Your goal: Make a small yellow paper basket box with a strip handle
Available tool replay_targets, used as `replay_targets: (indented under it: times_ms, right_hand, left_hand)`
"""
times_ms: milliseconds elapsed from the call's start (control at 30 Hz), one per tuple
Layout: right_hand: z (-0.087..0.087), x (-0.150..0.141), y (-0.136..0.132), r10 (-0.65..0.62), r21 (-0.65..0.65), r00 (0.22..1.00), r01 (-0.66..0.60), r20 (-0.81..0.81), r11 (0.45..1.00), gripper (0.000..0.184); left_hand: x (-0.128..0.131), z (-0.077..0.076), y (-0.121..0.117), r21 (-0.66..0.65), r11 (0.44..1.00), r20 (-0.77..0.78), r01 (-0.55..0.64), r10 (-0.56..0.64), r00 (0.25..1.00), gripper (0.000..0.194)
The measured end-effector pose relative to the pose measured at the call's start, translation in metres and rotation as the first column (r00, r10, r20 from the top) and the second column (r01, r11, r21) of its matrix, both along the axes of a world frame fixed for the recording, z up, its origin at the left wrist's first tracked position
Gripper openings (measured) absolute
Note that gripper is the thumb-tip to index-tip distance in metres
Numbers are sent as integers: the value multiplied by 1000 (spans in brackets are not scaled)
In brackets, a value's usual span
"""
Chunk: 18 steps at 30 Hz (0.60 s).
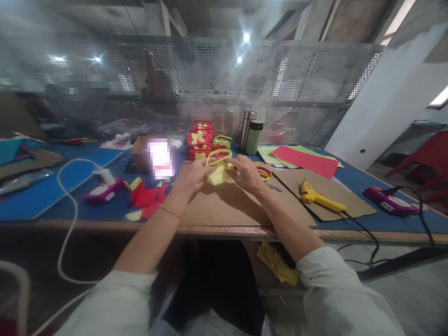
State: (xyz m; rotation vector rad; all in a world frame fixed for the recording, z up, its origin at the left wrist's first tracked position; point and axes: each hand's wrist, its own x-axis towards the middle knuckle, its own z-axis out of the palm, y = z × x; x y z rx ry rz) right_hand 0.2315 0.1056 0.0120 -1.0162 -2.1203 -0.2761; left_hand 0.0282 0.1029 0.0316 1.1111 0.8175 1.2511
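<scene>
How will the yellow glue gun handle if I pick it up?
The glue gun looks like hard plastic, so probably stiff. Its black cord hangs over the table edge, so expect some drag. Its uneven shape lies flat on the cardboard, so it seems unlikely to roll.

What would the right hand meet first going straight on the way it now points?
The right hand would first meet the yellow basket, which its fingers appear to touch; beyond, perhaps the small green basket, though depth is unclear.
</scene>
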Motion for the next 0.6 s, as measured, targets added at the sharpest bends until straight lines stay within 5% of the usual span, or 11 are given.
replay_targets:
  times_ms: [600]
  right_hand:
    - [8, -5, -12, 28, -107, 996, -19, 85, 994, 30]
  left_hand:
    - [0, -1, -2, 117, 993, -192, 21, 1, 981, 31]
